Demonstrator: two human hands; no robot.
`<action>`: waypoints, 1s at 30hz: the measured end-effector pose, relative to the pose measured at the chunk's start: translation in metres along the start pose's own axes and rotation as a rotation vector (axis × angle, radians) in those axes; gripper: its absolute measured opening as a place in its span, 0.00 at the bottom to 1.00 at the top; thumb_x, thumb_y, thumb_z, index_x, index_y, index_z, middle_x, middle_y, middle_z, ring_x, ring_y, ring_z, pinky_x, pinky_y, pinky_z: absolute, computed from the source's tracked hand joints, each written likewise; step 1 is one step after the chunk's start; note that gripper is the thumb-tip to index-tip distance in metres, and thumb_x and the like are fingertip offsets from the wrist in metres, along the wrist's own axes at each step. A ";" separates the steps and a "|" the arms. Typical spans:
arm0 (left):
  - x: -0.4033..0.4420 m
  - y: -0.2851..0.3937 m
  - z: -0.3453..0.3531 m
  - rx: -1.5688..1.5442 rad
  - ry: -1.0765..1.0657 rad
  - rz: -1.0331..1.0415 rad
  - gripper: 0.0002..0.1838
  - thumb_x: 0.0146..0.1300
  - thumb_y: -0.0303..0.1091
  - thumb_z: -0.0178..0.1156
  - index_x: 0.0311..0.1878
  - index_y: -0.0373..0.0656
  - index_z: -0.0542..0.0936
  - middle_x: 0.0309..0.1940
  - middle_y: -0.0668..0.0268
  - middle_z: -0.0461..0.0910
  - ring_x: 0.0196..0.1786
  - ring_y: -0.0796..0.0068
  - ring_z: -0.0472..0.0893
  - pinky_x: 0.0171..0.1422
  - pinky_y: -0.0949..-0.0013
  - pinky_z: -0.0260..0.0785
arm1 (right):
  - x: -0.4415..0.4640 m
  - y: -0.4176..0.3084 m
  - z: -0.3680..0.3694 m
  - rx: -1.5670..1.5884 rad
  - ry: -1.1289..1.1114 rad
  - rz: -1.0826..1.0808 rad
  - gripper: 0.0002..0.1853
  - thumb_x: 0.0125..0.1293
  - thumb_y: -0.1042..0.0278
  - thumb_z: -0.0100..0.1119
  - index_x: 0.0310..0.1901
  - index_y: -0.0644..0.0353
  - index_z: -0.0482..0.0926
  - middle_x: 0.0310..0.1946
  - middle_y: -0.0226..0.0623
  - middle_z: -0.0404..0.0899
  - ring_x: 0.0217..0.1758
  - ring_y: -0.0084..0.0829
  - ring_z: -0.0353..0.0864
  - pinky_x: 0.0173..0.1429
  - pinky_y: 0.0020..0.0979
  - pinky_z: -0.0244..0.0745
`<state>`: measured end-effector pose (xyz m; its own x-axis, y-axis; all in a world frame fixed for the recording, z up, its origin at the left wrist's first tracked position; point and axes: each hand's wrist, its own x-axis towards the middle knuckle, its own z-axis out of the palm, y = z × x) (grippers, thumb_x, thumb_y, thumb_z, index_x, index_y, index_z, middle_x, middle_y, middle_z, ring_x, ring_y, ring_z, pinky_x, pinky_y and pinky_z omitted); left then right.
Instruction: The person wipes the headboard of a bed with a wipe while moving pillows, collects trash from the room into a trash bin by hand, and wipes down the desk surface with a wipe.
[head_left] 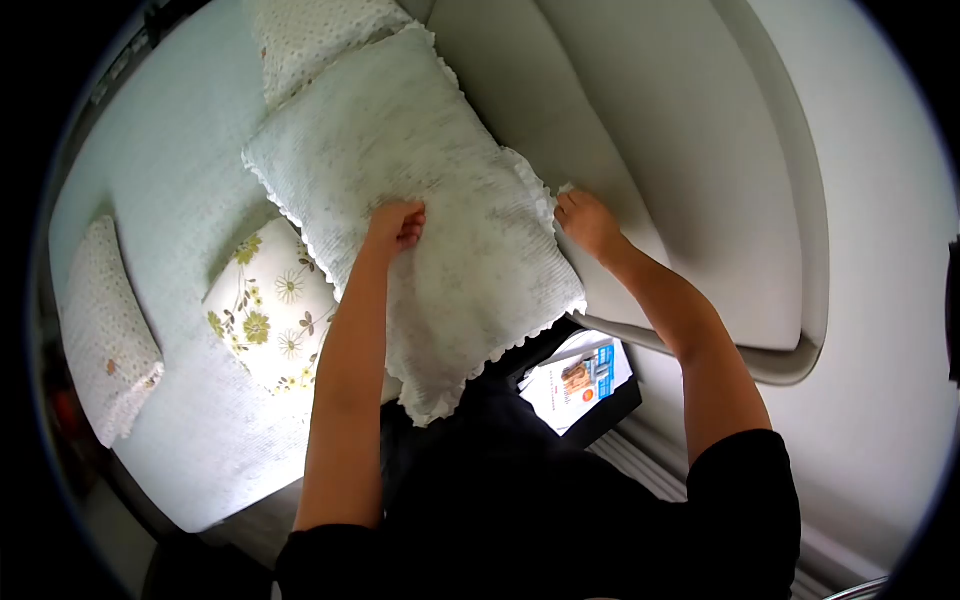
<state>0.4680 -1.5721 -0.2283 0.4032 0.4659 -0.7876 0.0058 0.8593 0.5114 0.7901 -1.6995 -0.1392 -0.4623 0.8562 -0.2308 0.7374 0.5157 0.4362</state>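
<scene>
A large pale grey-green pillow (470,250) with a ruffled edge lies in front of me, its near corner hanging toward my body. My left hand (396,228) is closed over the middle of the pillow, fingers curled in; whether they pinch its fabric I cannot tell. At the pillow's right side, my right hand (588,222) is closed in a pinch, with a bit of whitish ruffle showing at its fingertips. Beside my left forearm is a white cushion with green and brown flowers (275,305), partly hidden by the arm and the pillow.
A pale quilted bedspread (190,190) covers the bed. Dotted pillows lie at the back (320,40) and far left (105,340). A padded grey headboard (690,170) rises on the right by the wall. Below it, a printed box or packet (580,385) sits on something dark.
</scene>
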 end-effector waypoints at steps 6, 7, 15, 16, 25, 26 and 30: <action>-0.112 -0.067 0.003 0.091 -0.140 0.089 0.18 0.59 0.35 0.59 0.52 0.41 0.74 0.35 0.70 0.71 0.37 0.75 0.71 0.39 0.60 0.76 | -0.023 0.003 -0.011 0.024 0.239 0.326 0.05 0.52 0.70 0.54 0.32 0.57 0.77 0.37 0.35 0.73 0.44 0.32 0.74 0.48 0.31 0.71; -0.124 -0.075 0.003 0.078 -0.131 0.087 0.18 0.59 0.35 0.58 0.53 0.41 0.73 0.36 0.69 0.71 0.37 0.75 0.71 0.40 0.59 0.76 | -0.017 0.009 -0.022 -0.015 0.285 0.359 0.06 0.52 0.70 0.55 0.33 0.57 0.78 0.38 0.36 0.73 0.45 0.32 0.73 0.48 0.31 0.72; -0.207 -0.127 -0.011 0.082 -0.075 0.058 0.17 0.61 0.33 0.56 0.53 0.41 0.72 0.34 0.69 0.73 0.36 0.75 0.73 0.43 0.59 0.75 | -0.116 -0.035 -0.045 0.094 0.265 0.684 0.11 0.53 0.69 0.53 0.41 0.52 0.75 0.40 0.33 0.70 0.47 0.32 0.72 0.47 0.30 0.71; -0.217 -0.133 -0.016 0.091 -0.053 0.069 0.17 0.61 0.33 0.56 0.53 0.40 0.72 0.34 0.69 0.73 0.36 0.75 0.73 0.43 0.59 0.75 | -0.144 -0.050 -0.045 0.086 0.260 0.695 0.12 0.53 0.69 0.53 0.41 0.52 0.75 0.40 0.33 0.70 0.47 0.31 0.72 0.47 0.30 0.71; -0.272 -0.191 -0.051 0.169 0.019 0.041 0.16 0.61 0.30 0.55 0.53 0.39 0.71 0.35 0.67 0.74 0.36 0.75 0.75 0.42 0.64 0.75 | -0.196 -0.164 0.031 0.231 0.105 0.796 0.10 0.53 0.69 0.52 0.38 0.53 0.78 0.44 0.31 0.72 0.50 0.31 0.71 0.49 0.33 0.68; -0.276 -0.191 -0.045 0.179 -0.001 0.051 0.16 0.61 0.29 0.55 0.53 0.39 0.71 0.35 0.67 0.74 0.37 0.75 0.75 0.43 0.65 0.75 | -0.196 -0.170 0.042 0.170 0.076 0.723 0.10 0.53 0.68 0.52 0.37 0.53 0.78 0.43 0.30 0.72 0.49 0.31 0.71 0.49 0.32 0.67; -0.303 -0.177 -0.031 0.262 -0.004 0.104 0.16 0.62 0.27 0.54 0.53 0.39 0.71 0.35 0.68 0.75 0.37 0.75 0.76 0.44 0.66 0.74 | -0.212 -0.156 0.036 0.104 0.021 0.616 0.08 0.51 0.68 0.53 0.35 0.52 0.78 0.40 0.29 0.72 0.47 0.29 0.71 0.48 0.31 0.66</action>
<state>0.3169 -1.8586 -0.0907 0.4175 0.5472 -0.7254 0.2004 0.7232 0.6609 0.7904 -1.9601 -0.1903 0.0541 0.9971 0.0540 0.9152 -0.0711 0.3967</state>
